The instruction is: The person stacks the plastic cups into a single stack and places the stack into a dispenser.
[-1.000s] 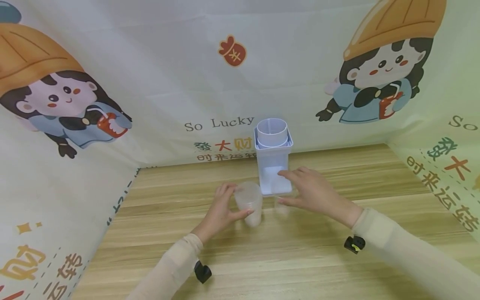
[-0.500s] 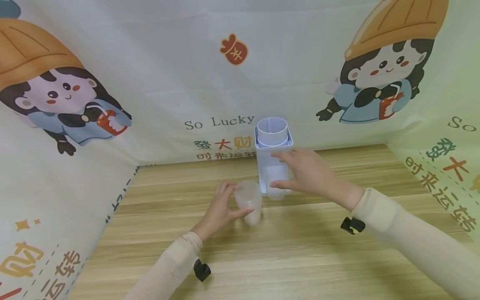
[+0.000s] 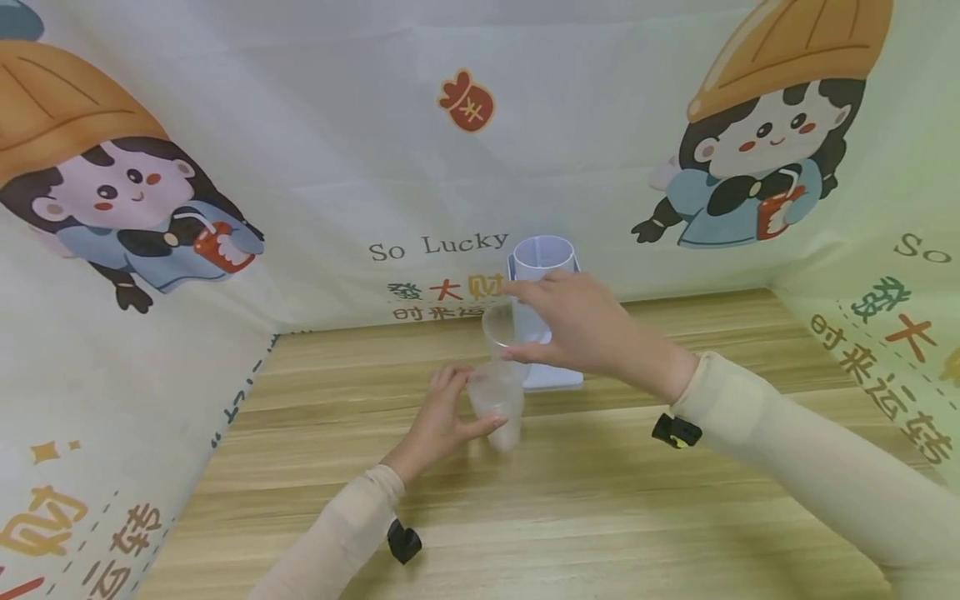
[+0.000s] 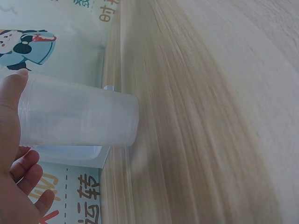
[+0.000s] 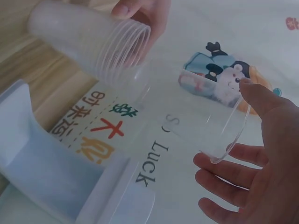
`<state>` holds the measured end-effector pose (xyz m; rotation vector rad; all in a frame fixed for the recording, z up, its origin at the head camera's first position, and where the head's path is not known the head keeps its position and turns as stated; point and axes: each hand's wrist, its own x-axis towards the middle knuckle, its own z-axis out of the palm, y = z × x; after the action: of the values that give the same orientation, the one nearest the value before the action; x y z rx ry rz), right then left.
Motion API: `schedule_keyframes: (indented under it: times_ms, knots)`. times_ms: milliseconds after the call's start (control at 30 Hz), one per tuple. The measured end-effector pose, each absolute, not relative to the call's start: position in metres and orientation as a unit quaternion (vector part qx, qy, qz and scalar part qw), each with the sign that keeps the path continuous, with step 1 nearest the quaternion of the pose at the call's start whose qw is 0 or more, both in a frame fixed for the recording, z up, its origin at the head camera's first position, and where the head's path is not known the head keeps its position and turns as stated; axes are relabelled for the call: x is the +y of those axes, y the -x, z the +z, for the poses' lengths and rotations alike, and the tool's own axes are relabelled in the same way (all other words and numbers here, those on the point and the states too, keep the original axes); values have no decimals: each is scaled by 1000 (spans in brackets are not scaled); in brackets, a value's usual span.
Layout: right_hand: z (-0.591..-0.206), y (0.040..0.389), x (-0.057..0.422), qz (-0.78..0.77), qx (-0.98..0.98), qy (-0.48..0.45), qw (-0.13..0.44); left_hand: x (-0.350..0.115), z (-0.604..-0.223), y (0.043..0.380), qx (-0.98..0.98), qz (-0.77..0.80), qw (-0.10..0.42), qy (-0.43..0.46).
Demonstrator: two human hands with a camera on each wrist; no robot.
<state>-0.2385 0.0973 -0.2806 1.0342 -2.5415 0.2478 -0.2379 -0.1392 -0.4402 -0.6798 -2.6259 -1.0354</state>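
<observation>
My left hand (image 3: 442,421) holds a nested stack of translucent plastic cups (image 3: 504,427) upright just over the wooden table, thumb on one side and fingers on the other. Several stacked rims show in the right wrist view. Between the thumb and fingers of my right hand (image 3: 581,329) is a single clear plastic cup (image 5: 191,112), pinched near its rim. That cup is tilted, its base right at the mouth of the stack. Behind both hands stands a pale lilac cup dispenser (image 3: 558,379) with a round tube on top, partly hidden by my right hand.
The dispenser stands close to the back wall. A printed cloth (image 3: 360,150) with cartoon figures and lettering hangs at the back and both sides of the wood-grain table (image 3: 600,517). Black wrist cameras (image 3: 405,542) sit on both sleeves.
My right hand has lifted the single cup from beside the stack, past the dispenser's front, up and left to above the stack's mouth. The left hand and stack have stayed put.
</observation>
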Motion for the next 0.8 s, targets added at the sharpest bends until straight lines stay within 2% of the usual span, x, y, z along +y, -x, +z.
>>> schedule_keyframes:
  times_ms: [500, 800]
  knots:
    - [-304, 242, 73, 70, -897, -397, 183, -140, -439, 237, -895, -352, 118, 246]
    - [-331, 244, 67, 72, -904, -394, 151, -141, -439, 236, -895, -368, 96, 232]
